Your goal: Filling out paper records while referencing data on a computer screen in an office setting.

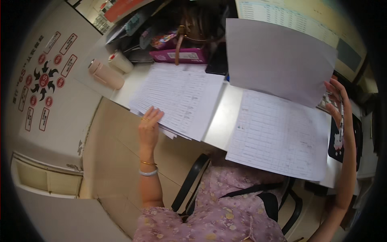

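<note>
My left hand [150, 125] holds the near left corner of a fanned stack of printed forms [177, 97], its fingers closed over the edge and its thumb mostly hidden. To the right, a sheet of paper [278, 60] stands raised, its blank side showing. My right hand [338, 101] is at the raised sheet's right edge, fingers bent against it. A slender silvery thing, perhaps a pen [342, 121], lies along that palm. Below the raised sheet, a second pile of table-printed forms [282, 133] lies flat and overhangs the desk's near edge.
A pink bottle [105, 74] and a cream cup [120, 61] stand at the desk's left end. Behind the stack are a purple box [179, 55], a black phone-like object [217, 60] and a bag strap [178, 50]. A monitor [298, 20] rises behind; a chair armrest [190, 181] is below.
</note>
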Motion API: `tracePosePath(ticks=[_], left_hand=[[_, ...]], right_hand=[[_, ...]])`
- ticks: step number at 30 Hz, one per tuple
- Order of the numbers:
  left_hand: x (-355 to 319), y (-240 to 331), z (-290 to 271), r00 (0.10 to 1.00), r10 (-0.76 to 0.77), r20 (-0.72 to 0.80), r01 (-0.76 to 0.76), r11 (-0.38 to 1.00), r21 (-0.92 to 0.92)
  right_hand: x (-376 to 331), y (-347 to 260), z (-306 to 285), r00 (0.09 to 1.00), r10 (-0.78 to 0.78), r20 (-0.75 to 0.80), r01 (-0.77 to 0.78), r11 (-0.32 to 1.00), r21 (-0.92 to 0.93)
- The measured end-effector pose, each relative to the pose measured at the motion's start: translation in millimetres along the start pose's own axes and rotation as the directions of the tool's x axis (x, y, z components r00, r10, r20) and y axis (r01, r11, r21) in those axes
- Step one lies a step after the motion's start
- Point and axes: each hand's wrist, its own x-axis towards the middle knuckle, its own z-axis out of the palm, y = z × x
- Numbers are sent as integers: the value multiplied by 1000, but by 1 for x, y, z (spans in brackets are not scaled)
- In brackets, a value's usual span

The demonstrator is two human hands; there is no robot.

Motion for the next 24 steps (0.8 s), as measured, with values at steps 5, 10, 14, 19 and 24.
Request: tracePosePath(ticks=[5, 10, 14, 19, 24], left_hand=[[-5, 3, 3, 998, -16, -62, 13, 999, -44], [-5, 1, 0, 998, -2, -69, -3, 998, -65], [-9, -1, 4, 997, -14, -75, 9, 998, -65], [-8, 4, 0, 996, -32, -79, 26, 997, -78], [-6, 2, 0, 997, -10, -74, 4, 996, -84]], right_hand=[[31, 4, 24, 969, 145, -199, -167, 981, -100], [27, 38, 13, 962, 73, -264, -123, 976, -177], [31, 47, 16, 960, 55, -273, -127, 958, -257], [37, 59, 16, 936, 88, -342, -143, 980, -138], [33, 39, 19, 917, 191, -351, -184, 982, 52]])
